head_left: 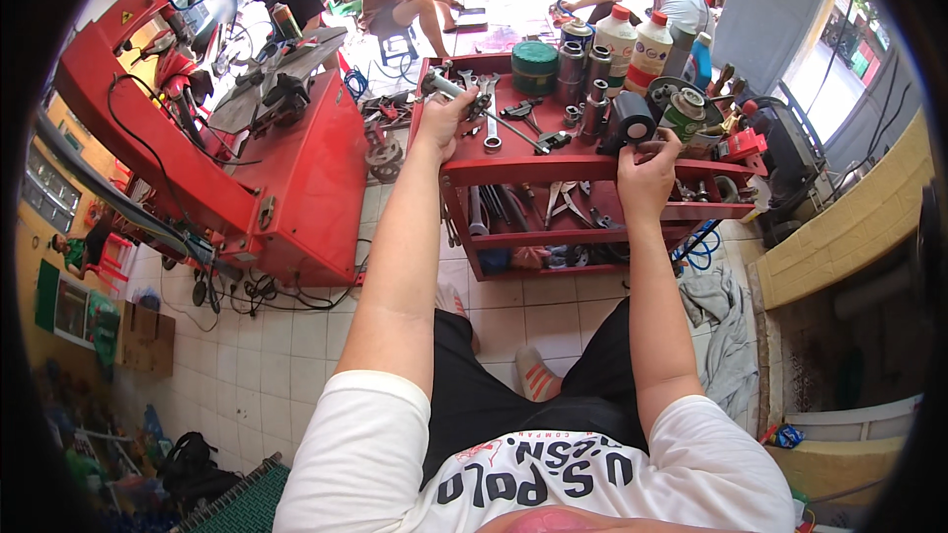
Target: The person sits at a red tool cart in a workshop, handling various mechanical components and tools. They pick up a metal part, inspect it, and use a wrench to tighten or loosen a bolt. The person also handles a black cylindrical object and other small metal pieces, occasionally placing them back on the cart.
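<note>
At the left end of the red tool cart [553, 170], my left hand [447, 124] is closed around a tool with a silver barrel [450, 88]. A thin dark rod [518, 135] slants from beside that hand across the tray; whether it belongs to the same tool I cannot tell. My right hand [647, 176] is at the cart's front edge, fingers curled against the near end of a black cylinder [626, 118]. What the fingertips grip is partly hidden. Between my hands lie a combination wrench [492, 128] and a dark clamp-like tool [523, 115].
Behind my right hand stand white bottles with red caps [649, 47], spray cans [570, 74] and a green tub [534, 66]. Pliers [566, 205] lie on the lower shelf. A red machine [306, 168] stands left. Three people sit or work beyond the cart. Grey cloth [719, 331] lies on the floor.
</note>
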Available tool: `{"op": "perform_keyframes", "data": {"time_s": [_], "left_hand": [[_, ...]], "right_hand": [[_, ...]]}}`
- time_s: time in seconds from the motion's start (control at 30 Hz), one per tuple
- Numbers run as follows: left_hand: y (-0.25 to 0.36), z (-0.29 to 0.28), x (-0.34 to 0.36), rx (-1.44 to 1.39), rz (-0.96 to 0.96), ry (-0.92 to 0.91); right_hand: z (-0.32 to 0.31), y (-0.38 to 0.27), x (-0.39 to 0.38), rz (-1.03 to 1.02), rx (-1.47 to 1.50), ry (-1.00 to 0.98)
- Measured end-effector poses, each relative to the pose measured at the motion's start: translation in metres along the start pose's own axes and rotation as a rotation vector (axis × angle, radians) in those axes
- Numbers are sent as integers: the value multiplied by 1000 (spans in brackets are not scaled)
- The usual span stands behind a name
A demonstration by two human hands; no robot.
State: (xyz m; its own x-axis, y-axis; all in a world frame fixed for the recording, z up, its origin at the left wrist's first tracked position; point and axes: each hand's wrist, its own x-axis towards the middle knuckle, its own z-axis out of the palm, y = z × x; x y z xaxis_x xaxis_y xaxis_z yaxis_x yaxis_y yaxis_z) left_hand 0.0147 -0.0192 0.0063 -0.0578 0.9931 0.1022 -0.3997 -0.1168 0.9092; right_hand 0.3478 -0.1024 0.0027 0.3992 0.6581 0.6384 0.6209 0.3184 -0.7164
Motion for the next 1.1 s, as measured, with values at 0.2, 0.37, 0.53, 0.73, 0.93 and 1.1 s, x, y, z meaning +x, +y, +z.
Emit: {"op": "perform_keyframes", "data": {"time_s": [0.2, 0.37, 0.53, 0.73, 0.93, 1.1], "left_hand": [[-1, -6, 3, -2, -8, -14], [-3, -4, 4, -4, 4, -7], [-2, -4, 3, -1, 1, -11], [1, 0, 0, 12, 7, -4], [-1, -2, 2, 15, 8, -8], [-2, -3, 4, 31, -26, -18]], "right_hand": [[1, -3, -1, -91, -62, 47], [0, -2, -1, -29, -10, -8], [-1, -1, -1, -14, 12, -6], [2, 3, -1, -28, 24, 11], [-1, -1, -1, 10, 17, -10], [-1, 3, 1, -96, -65, 31]]}}
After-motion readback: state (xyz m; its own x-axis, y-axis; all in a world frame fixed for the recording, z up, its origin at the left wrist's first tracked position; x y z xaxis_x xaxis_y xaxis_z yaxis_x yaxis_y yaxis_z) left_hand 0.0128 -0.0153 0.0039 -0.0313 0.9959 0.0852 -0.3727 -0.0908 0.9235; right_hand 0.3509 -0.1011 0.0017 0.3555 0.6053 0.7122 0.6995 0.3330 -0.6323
